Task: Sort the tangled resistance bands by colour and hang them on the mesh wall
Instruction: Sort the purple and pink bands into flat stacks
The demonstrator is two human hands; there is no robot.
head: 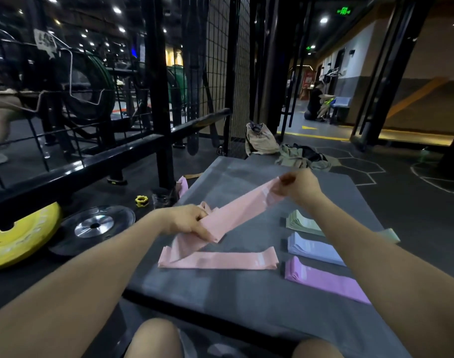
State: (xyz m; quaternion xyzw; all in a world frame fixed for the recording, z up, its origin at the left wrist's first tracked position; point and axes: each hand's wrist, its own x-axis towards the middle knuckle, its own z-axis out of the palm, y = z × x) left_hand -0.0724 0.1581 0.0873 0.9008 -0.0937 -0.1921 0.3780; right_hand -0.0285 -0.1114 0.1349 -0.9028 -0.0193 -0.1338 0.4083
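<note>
To my left a yellow weight plate (19, 236) lies touching a black plate (95, 226), a yellow collar (141, 201) beyond. Ahead, a beige backpack (259, 140) stands beside crumpled olive clothing (302, 157).

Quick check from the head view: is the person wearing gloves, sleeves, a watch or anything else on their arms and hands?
Nothing worn shows. The left hand and right hand are bare, with no gloves, rings or wristbands visible. Both forearms are uncovered up to the frame edge, with no sleeves, watch or markings in view.
</note>
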